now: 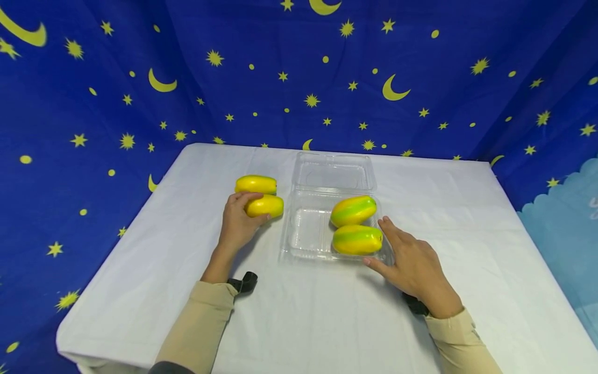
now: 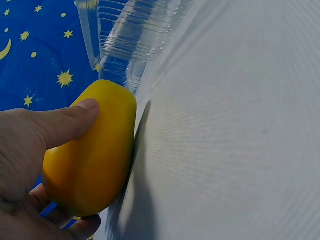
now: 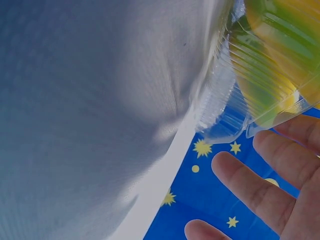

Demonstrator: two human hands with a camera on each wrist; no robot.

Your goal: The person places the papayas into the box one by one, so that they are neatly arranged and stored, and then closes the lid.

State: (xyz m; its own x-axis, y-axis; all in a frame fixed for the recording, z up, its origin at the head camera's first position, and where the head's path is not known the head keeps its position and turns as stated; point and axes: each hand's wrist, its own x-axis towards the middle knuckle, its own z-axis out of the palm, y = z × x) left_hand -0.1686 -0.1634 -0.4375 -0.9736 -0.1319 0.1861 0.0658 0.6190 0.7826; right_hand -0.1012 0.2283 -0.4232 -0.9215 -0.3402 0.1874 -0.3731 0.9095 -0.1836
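My left hand (image 1: pixel 237 222) grips a yellow papaya (image 1: pixel 267 206) between thumb and fingers, left of a clear plastic container (image 1: pixel 308 234). In the left wrist view that papaya (image 2: pixel 95 150) is close over the white cloth, its shadow beside it. Just behind it lies another yellow papaya (image 1: pixel 256 184). Two yellow-green papayas, a rear one (image 1: pixel 353 211) and a front one (image 1: pixel 357 240), lie side by side in the right half of the container. My right hand (image 1: pixel 416 262) is at the container's right edge, fingers spread; in the right wrist view its fingertips are right at the plastic rim (image 3: pixel 280 117).
The container's hinged lid (image 1: pixel 334 174) lies folded back behind the base. A white cloth (image 1: pixel 303 311) covers the table. Blue curtains (image 1: pixel 261 93) with yellow stars and moons hang behind and at the sides, and a light blue panel (image 1: pixel 560 223) shows at the right.
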